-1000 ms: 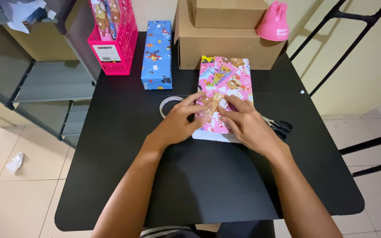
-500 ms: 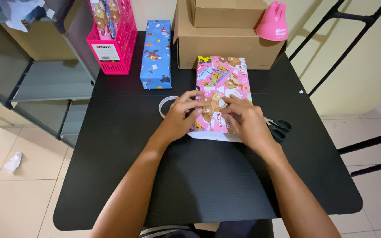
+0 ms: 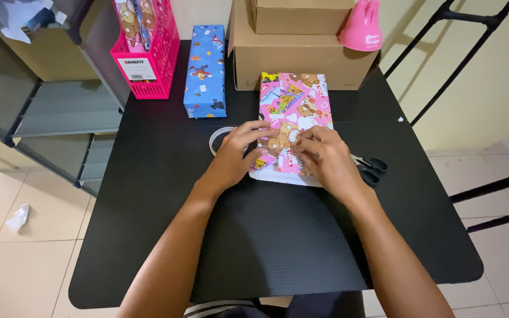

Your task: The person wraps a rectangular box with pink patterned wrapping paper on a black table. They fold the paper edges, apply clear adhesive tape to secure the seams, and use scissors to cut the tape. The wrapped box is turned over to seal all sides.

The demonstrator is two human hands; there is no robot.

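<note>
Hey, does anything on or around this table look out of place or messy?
Little stands out. A crumpled scrap of white paper lies on the tiled floor left of the black table. On the pink-wrapped box, under both hands, a white edge shows at the near end, where the wrap doesn't cover it.

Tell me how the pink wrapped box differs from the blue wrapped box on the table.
The pink wrapped box is wider than the narrow blue wrapped box. The pink one has the left hand and right hand pressing on its near end, where white paper shows at the edge; the blue one lies untouched and looks fully wrapped. The pink one lies before the cardboard boxes; the blue one lies beside the pink basket. Both lie flat in cartoon-print paper.
</note>
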